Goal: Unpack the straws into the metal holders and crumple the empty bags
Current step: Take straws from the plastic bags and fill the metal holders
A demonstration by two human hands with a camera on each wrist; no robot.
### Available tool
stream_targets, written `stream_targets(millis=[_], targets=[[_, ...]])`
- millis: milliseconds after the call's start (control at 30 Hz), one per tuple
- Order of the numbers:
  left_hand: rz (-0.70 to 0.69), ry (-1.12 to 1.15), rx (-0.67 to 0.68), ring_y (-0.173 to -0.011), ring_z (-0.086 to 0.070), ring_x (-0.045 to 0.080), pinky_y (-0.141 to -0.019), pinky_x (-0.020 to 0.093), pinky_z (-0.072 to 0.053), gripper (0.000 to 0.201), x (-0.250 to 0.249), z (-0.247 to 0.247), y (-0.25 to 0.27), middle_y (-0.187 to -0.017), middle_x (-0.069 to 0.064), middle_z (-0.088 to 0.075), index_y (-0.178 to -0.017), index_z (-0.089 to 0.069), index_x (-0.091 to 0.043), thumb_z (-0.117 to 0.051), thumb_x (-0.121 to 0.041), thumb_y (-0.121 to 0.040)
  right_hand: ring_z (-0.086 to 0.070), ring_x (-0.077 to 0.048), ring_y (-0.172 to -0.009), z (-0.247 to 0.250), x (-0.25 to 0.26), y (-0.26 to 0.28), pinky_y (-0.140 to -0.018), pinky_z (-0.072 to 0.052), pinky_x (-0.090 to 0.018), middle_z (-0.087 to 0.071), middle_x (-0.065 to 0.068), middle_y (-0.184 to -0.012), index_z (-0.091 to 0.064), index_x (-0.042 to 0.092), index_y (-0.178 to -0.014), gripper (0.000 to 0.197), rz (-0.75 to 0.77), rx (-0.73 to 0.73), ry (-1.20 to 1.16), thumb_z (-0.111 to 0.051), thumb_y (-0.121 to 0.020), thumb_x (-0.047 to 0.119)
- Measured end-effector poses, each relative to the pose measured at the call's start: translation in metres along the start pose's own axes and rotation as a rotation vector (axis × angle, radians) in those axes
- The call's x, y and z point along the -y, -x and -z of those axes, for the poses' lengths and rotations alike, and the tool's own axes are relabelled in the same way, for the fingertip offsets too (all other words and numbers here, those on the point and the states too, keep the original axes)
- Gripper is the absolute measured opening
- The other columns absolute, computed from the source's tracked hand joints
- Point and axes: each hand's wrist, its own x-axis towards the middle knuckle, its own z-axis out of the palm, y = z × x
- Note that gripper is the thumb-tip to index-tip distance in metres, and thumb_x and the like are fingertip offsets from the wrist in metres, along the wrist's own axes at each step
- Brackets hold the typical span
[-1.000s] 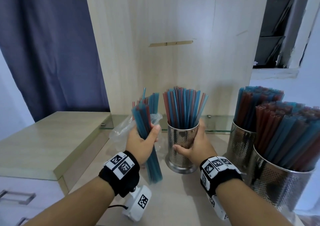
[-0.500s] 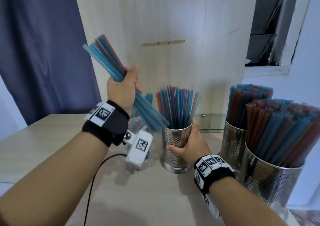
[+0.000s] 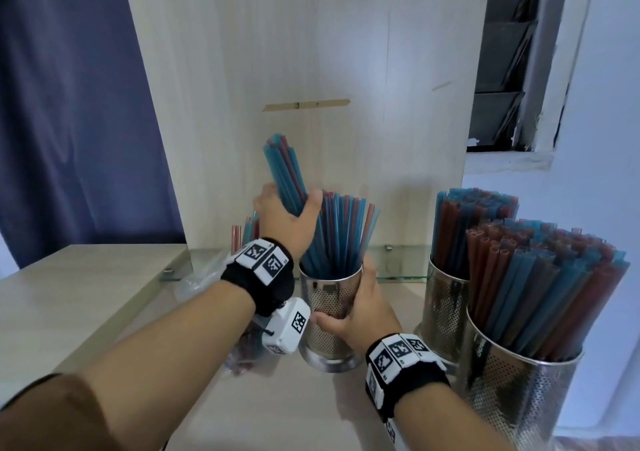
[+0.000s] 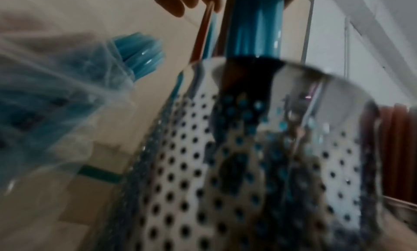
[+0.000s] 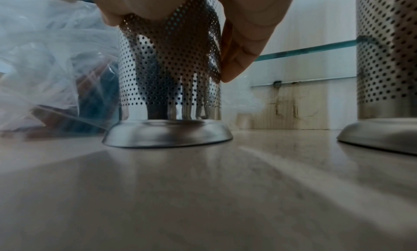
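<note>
Gripping straw bundle [image 3: 285,177]: left hand [image 3: 284,220] | right hand [image 3: 363,307] grip: holder [image 3: 329,303] | bundle's foot hidden

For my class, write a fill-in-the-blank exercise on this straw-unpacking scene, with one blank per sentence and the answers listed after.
1. The left hand grips a bundle of straws whose lower ends are already inside the ______ metal holder.
2. The right hand steadies the holder by gripping its ______ side wall.
3. In total, ______ metal holders stand on the counter.
4. A clear ______ bag with straws left in it lies beside the holder.

Answers: leftmost; perforated; three; plastic
</note>
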Motion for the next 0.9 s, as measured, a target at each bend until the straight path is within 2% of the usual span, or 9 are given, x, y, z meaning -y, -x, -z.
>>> stream_targets(millis=[100,167,300,500,600,700,767,833,900], targets=[[-0.045,-0.148,0.081,-0.121,-0.04,0.022,-0.102,0.04,-0.042,0.029,0.007,-0.006,0.003,-0.125,0.006,-0.04,-0.089,-0.042,-0.034,-0.07,-0.039,-0.085,-0.052,-0.02,-0.125,0.001,0.0,-0.001,-0.1,-0.048,-0.035,-0.042,0.001,-0.143,-0.002,0.028,-0.151,0.124,0.014,-0.005,0.007,-0.084,-0.061,0.055],[-0.05,-0.176,0.122,-0.13,-0.032,0.021,-0.111,0.043,-0.035,0.028,0.015,-0.009,0.002,-0.135,0.005,-0.033,-0.102,-0.052,-0.028,-0.071,-0.039,-0.085,-0.051,-0.019,-0.126,0.001,-0.001,-0.002,-0.1,-0.048,-0.035,-0.041,0.001,-0.144,0.0,0.029,-0.151,0.125,0.024,-0.008,0.005,-0.083,-0.061,0.056],[-0.05,-0.093,0.173,-0.13,-0.044,0.021,-0.11,0.046,-0.039,0.08,0.029,-0.016,0.003,-0.141,0.006,-0.042,-0.144,-0.027,-0.013,-0.074,-0.036,-0.082,-0.052,-0.018,-0.126,-0.001,-0.002,-0.003,-0.099,-0.049,-0.037,-0.042,0.002,-0.145,0.0,0.032,-0.15,0.127,0.028,-0.012,-0.014,-0.083,-0.058,0.059],[0.078,-0.019,0.301,-0.108,-0.047,0.006,-0.094,0.023,-0.035,0.085,0.031,-0.02,0.007,-0.14,0.003,-0.042,-0.15,-0.008,-0.021,-0.066,-0.037,-0.09,-0.051,-0.018,-0.128,-0.002,-0.005,-0.003,-0.101,-0.048,-0.039,-0.041,0.002,-0.147,0.002,0.034,-0.149,0.129,0.031,-0.013,-0.035,-0.082,-0.057,0.063],[0.091,-0.033,0.29,-0.123,-0.04,0.006,-0.098,0.022,-0.031,0.079,0.033,-0.019,0.002,-0.146,0.003,-0.043,-0.15,-0.021,-0.014,-0.063,-0.043,-0.09,-0.051,-0.017,-0.128,-0.001,-0.004,-0.003,-0.102,-0.048,-0.036,-0.04,0.004,-0.148,0.004,0.036,-0.149,0.128,0.033,-0.011,-0.036,-0.082,-0.058,0.062],[0.108,-0.067,0.263,-0.137,-0.04,0.02,-0.106,0.026,-0.03,0.084,0.033,-0.017,-0.004,-0.15,0.006,-0.041,-0.152,-0.02,-0.009,-0.059,-0.05,-0.09,-0.05,-0.015,-0.128,0.001,-0.002,-0.002,-0.103,-0.046,-0.033,-0.04,0.006,-0.147,0.003,0.035,-0.15,0.128,0.048,-0.015,-0.036,-0.084,-0.059,0.059],[0.125,-0.071,0.296,-0.122,-0.049,0.013,-0.097,0.015,-0.032,0.077,0.03,-0.015,-0.004,-0.136,-0.001,-0.049,-0.152,-0.018,-0.007,-0.044,-0.053,-0.096,-0.049,-0.015,-0.129,0.002,-0.002,-0.002,-0.104,-0.045,-0.034,-0.04,0.006,-0.147,0.003,0.035,-0.15,0.128,0.046,-0.01,-0.042,-0.085,-0.059,0.058],[0.107,-0.064,0.34,-0.081,-0.044,-0.003,-0.064,-0.001,-0.033,0.08,0.024,-0.01,0.004,-0.095,-0.018,-0.044,-0.151,-0.02,-0.007,-0.02,-0.062,-0.092,-0.047,-0.015,-0.13,0.002,-0.001,-0.002,-0.106,-0.044,-0.035,-0.04,0.006,-0.147,0.003,0.036,-0.149,0.13,0.042,-0.007,-0.052,-0.086,-0.057,0.057],[0.072,-0.047,0.375,-0.074,-0.039,-0.01,-0.066,-0.001,-0.035,0.113,0.023,-0.003,0.01,-0.088,-0.02,-0.039,-0.153,-0.011,-0.011,-0.008,-0.085,-0.067,-0.046,-0.014,-0.131,0.0,-0.002,-0.002,-0.107,-0.044,-0.036,-0.041,0.007,-0.146,0.003,0.036,-0.149,0.13,0.044,-0.017,-0.066,-0.086,-0.056,0.057]])
